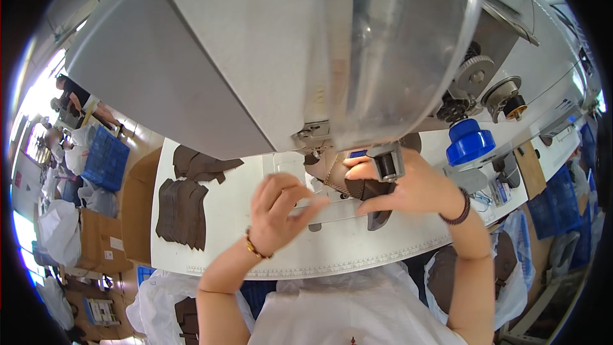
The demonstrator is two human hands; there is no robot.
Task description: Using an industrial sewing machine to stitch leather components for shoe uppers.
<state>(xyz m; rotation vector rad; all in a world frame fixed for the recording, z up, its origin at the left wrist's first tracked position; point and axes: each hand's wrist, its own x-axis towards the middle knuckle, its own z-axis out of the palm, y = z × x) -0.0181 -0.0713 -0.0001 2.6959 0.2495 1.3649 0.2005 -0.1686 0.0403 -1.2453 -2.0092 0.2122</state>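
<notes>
Stitched piece: We see the brown stitched piece [333,177] lying on the desk [351,243], just below the head of the sewing machine [223,32], set there, it seems, to bring its seam close to the metal foot assembly [313,135].
Right hand: The right hand [418,182] rests on the piece, thumb and forefinger spread apart, probably to keep it steady; we cannot tell whether anything is pinched underneath.
Left hand: The left hand [278,211] hovers over the desk, fingers half curled, thumb held out, nothing visible in its grasp.
Stacked pieces: Brown cut pieces [182,214] sit piled at the desk's left, presumably within easy reach yet clear of the working spot.
Hidden: A metal roller bracket [386,163] blocks part of the right hand, and the machine's head covers the piece's far edge; we cannot make out the needle.
Cut off: The machine runs out of view at the top.
</notes>
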